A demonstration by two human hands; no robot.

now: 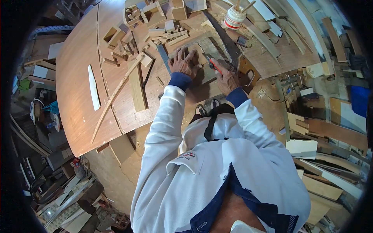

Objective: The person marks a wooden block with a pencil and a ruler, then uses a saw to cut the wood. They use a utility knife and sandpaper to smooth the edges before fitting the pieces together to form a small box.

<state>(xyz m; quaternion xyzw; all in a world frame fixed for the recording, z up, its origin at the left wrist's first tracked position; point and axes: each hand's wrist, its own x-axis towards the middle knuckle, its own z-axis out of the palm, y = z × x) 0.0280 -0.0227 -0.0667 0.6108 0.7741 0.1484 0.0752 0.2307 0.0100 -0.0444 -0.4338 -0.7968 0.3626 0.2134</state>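
Observation:
My left hand lies flat with spread fingers on a wooden board near the bench edge. A bluish-grey straight strip runs along the left of that hand. My right hand is closed around a slim red-and-dark tool; its exact kind is too small to make out. The tool's tip points up and left, over a dark flat piece on the board. Just right of my right hand lies a handsaw with a wooden handle and a long dark blade.
Small wood blocks and box-shaped pieces lie at the bench's far side. A white tub with sticks stands far right. Long strips and a plank lie to the left. Timber offcuts crowd the right floor.

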